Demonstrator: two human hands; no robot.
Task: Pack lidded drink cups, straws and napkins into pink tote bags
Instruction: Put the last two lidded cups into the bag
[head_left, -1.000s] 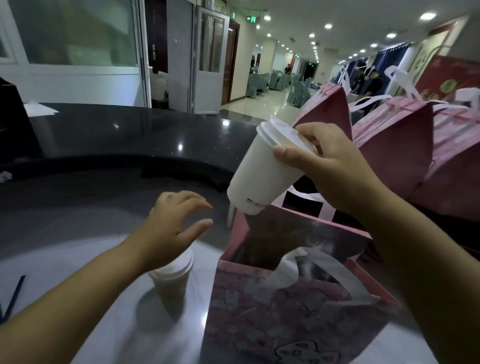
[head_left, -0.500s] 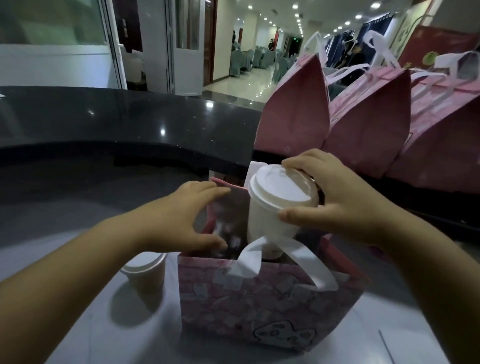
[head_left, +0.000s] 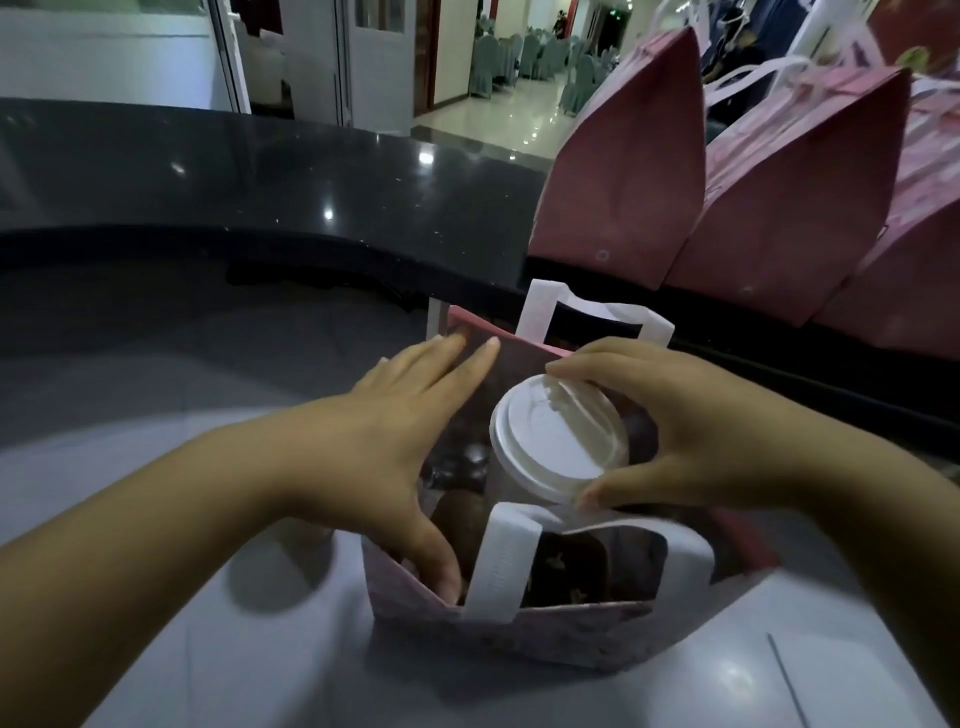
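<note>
Head view: the left forearm comes in from the lower left, and the left hand (head_left: 405, 436) lies spread over the left end of the open bag (head_left: 519, 636). Its fingers are straight and fanned out, with the tips against the far wall of the bag. The thumb reaches down inside the near wall, so the mouth is stretched between thumb and fingers, and nothing is gripped in the palm.

The right forearm enters from the lower right. The right hand (head_left: 696, 431) curls round the lid of the cup (head_left: 556, 447), with the forefinger on the far rim and the thumb on the near rim. The cup stands upright inside the bag, right of the middle, and its lid is about level with the bag's mouth.

One white handle (head_left: 501, 566) stands up from the near wall just below the cup, and another (head_left: 540, 312) rises from the far wall. The bag sits on a pale table (head_left: 182, 649). Beyond it runs a dark counter (head_left: 260, 171), with more pink bags (head_left: 628, 171) standing in a row on the right.
</note>
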